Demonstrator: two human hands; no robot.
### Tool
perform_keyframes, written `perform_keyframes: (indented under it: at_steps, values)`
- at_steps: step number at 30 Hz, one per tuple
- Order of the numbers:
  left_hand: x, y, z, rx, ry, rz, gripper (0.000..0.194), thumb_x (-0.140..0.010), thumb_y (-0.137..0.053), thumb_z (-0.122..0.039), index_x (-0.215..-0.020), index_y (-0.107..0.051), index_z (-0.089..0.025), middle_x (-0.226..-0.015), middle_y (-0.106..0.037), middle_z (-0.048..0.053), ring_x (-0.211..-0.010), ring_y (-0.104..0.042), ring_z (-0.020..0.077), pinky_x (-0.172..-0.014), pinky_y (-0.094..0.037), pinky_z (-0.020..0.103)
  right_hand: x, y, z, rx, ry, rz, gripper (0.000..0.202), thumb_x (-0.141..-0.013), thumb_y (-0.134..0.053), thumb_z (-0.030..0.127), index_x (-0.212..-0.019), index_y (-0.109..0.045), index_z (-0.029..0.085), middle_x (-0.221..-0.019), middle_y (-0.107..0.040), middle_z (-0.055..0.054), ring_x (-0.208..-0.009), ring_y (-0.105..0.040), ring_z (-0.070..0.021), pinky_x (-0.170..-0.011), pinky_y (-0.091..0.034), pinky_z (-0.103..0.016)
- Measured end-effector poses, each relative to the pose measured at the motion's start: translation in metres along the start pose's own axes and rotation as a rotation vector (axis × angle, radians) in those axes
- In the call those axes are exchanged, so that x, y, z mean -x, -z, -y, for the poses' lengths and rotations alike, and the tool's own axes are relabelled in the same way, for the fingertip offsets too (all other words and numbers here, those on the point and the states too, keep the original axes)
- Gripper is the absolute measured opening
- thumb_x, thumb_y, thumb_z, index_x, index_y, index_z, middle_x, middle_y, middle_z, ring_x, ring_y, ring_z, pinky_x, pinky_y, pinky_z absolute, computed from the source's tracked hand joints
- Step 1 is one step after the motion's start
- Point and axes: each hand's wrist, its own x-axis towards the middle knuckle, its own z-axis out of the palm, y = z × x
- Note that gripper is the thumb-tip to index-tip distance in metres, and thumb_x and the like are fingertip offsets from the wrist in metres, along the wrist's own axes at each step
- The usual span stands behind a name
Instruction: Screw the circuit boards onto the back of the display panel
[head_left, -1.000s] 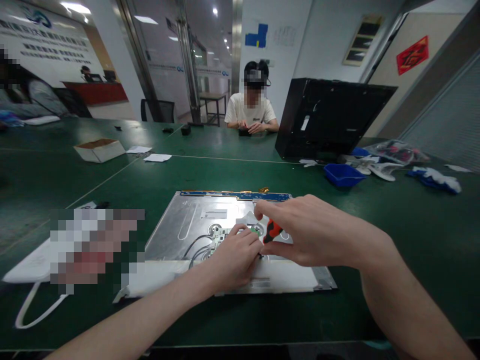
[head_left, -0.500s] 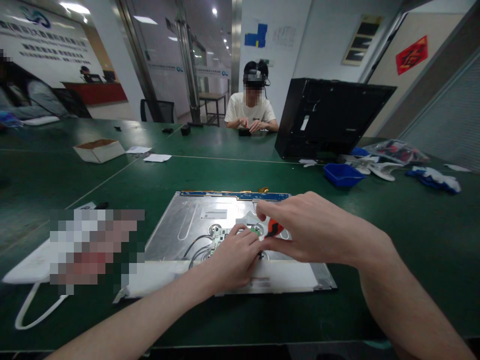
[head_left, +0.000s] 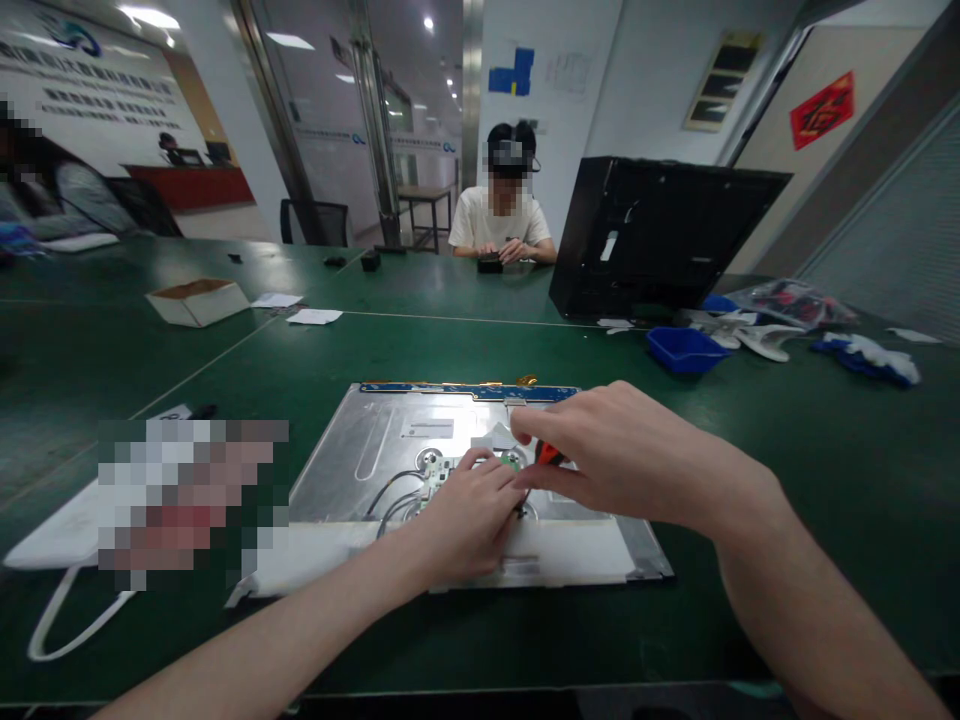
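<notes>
A metal display panel (head_left: 352, 420) lies flat on the green table, with a blue circuit strip (head_left: 420, 390) along its far edge. My right hand (head_left: 600, 445) is closed around the red-and-black handle of a screwdriver (head_left: 550, 453), held over the panel's middle. My left hand (head_left: 472, 505) rests on the panel beside a small green circuit board (head_left: 437, 482). Its fingers are curled in close to the lower end of the screwdriver; what they grip is hidden. Dark cables (head_left: 391, 492) loop out from the board's left side. The screwdriver's tip is out of sight.
A white device with a cable (head_left: 56, 525), partly pixelated, lies left of the panel. Further back are an open box (head_left: 199, 305), papers (head_left: 315, 317), a large black monitor (head_left: 667, 235) and a blue tray (head_left: 686, 350). Across the table sits a person (head_left: 504, 210).
The screwdriver handle has turned slightly in my right hand, which has shifted a little. My left hand and the panel stay put. The person opposite has moved a hand slightly.
</notes>
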Motion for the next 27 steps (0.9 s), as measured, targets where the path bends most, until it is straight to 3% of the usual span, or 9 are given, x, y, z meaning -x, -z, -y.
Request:
perform_keyframes:
  at_steps: [7,15,21,27]
  values:
    - [-0.0003,0.0030,-0.0011,0.017,-0.005,0.005,0.017,-0.086,-0.047,-0.019,-0.099,-0.058,-0.017,-0.100,-0.063,0.008,-0.099,-0.056,0.0235,-0.098,-0.031,0.044,0.0021,0.0015,0.0008,-0.077,0.049,0.010,0.011,-0.082,-0.054,0.025,-0.092,-0.049,0.023,-0.082,-0.065,0.001,-0.062,-0.054,-0.0137,-0.050,-0.024,-0.026]
    - [-0.0006,0.0038,-0.0009,0.001,-0.007,0.020,0.016,-0.086,-0.048,-0.018,-0.099,-0.059,-0.017,-0.099,-0.064,0.008,-0.098,-0.056,0.0233,-0.098,-0.032,0.043,-0.0008,0.0015,-0.0007,-0.005,-0.004,0.019,0.008,-0.085,-0.052,0.029,-0.090,-0.051,0.022,-0.072,-0.064,0.000,-0.058,-0.054,-0.0147,-0.048,-0.021,-0.025]
    - [-0.0007,-0.0009,0.0002,-0.015,-0.007,0.010,0.014,-0.088,-0.047,-0.019,-0.096,-0.058,-0.016,-0.097,-0.063,0.007,-0.095,-0.057,0.0225,-0.097,-0.032,0.044,0.0001,0.0021,0.0002,-0.064,0.034,0.026,0.014,-0.082,-0.053,0.025,-0.094,-0.048,0.022,-0.082,-0.065,-0.001,-0.061,-0.054,-0.0146,-0.049,-0.024,-0.026]
    - [-0.0008,-0.0018,0.0012,-0.028,-0.015,0.011,0.016,-0.087,-0.049,-0.016,-0.101,-0.058,-0.016,-0.101,-0.064,0.008,-0.099,-0.057,0.0235,-0.098,-0.032,0.043,-0.0013,0.0013,-0.0008,-0.005,0.017,0.025,0.008,-0.086,-0.051,0.030,-0.088,-0.052,0.023,-0.072,-0.064,0.000,-0.059,-0.054,-0.0145,-0.051,-0.021,-0.025]
